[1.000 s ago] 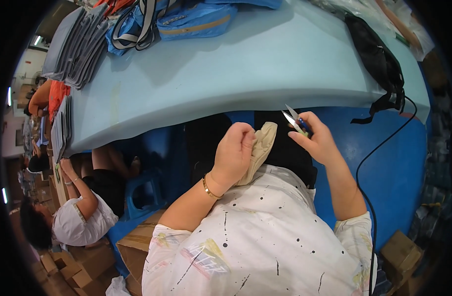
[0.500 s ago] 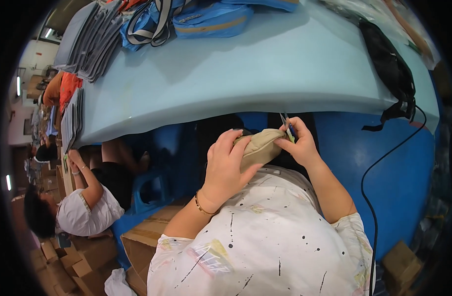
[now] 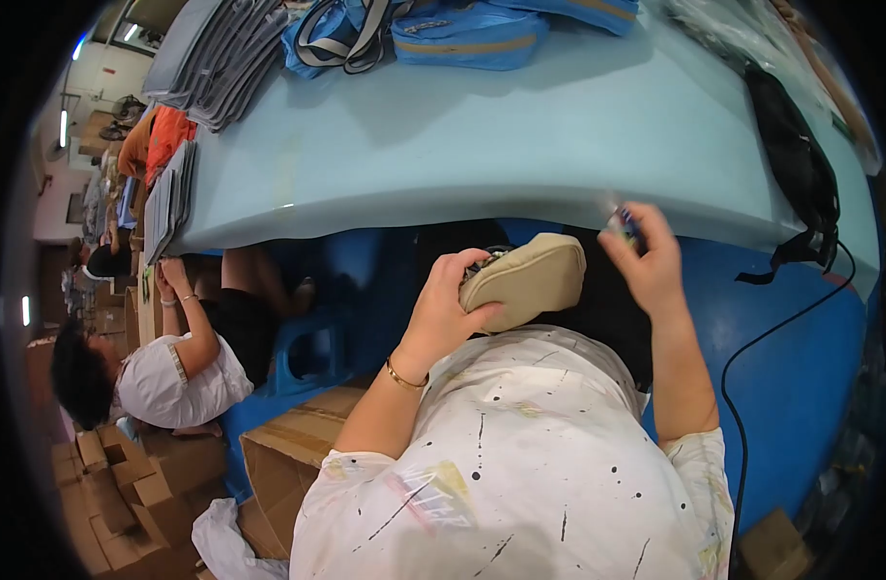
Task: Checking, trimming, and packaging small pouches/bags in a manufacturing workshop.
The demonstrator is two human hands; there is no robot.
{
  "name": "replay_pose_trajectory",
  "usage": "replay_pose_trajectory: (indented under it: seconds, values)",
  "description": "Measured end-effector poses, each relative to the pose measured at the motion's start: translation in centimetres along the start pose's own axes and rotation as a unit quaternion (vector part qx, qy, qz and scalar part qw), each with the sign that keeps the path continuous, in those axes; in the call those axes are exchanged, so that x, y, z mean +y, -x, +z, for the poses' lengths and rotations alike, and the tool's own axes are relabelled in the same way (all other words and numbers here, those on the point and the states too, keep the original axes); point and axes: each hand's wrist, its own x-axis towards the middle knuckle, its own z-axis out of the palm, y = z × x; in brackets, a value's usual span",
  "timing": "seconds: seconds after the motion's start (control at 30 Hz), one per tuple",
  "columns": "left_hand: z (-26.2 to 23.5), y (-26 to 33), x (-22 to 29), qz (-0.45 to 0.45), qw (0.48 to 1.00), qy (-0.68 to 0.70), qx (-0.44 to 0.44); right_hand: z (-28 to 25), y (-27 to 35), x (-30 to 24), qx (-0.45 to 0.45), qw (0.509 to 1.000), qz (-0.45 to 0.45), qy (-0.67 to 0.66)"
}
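My left hand (image 3: pixel 443 301) is closed on the left end of a beige fabric pouch (image 3: pixel 535 275), thumb along its near side. The pouch has a rounded end and is tilted over my lap, and a dark patterned part shows by my fingertips. To the right of it and apart from it, my right hand (image 3: pixel 648 253) is raised near the table edge. Its fingers are wrapped round small thread snips (image 3: pixel 624 228), whose blades are smeared by motion.
The light blue covered table (image 3: pixel 443 135) carries blue bags (image 3: pixel 472 39), a stack of grey pieces (image 3: pixel 220 63) and a black strap bag (image 3: pixel 796 155). A black cord (image 3: pixel 728 387) hangs at the right. Cardboard boxes (image 3: pixel 283 440) stand at the left, near a seated co-worker (image 3: pixel 187 372).
My right hand has let go of the pouch and moved right and up with the snips. The pouch has turned to show its broad face. My view has shifted slightly.
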Motion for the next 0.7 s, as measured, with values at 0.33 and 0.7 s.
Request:
replay_pose_trajectory:
  seconds: [0.33,0.7]
  values:
    - [-3.1,1.5,-3.4,-0.107,0.934,0.338,0.044,-6.3,-9.0,2.6,0.141,0.905,0.036,0.4]
    - [-5.9,0.8,-5.3,-0.084,0.714,0.685,0.12,-1.5,-3.4,1.4,0.082,0.991,0.021,-0.106]
